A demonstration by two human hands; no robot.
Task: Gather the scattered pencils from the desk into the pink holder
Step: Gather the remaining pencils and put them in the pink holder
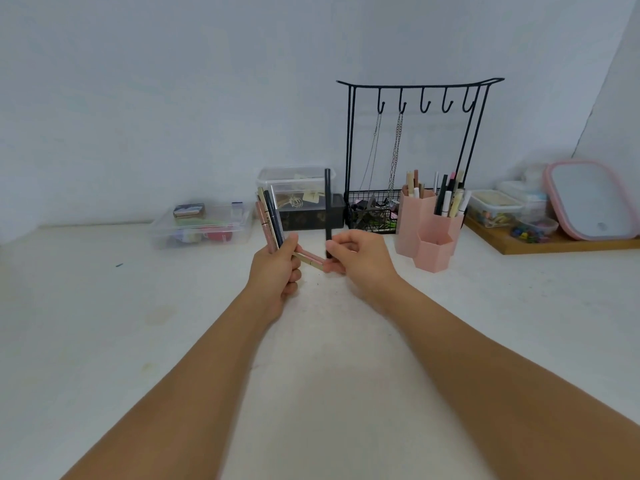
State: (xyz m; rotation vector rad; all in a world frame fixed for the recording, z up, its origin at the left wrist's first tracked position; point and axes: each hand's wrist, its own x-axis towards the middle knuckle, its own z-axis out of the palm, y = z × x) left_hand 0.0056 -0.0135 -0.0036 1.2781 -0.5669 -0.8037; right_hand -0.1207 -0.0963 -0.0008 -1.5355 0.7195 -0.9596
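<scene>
The pink holder [429, 230] stands ahead and to my right, its hexagonal cups open upward and already stocked with pens, so my right hand [360, 259] is the nearer one. That hand pinches a black pencil [327, 206] upright, its long axis nearly vertical, which suits a straight drop into a cup. My left hand [277, 271] is curled round a bundle of pencils [268, 216], a pink one, a tan one and a black one, tilted up and slightly left. A pink-and-tan stick [310, 259] lies crosswise between my hands; I think both hands touch it, though the fingers hide its ends. The desk [138, 323] below shows no other pencils.
</scene>
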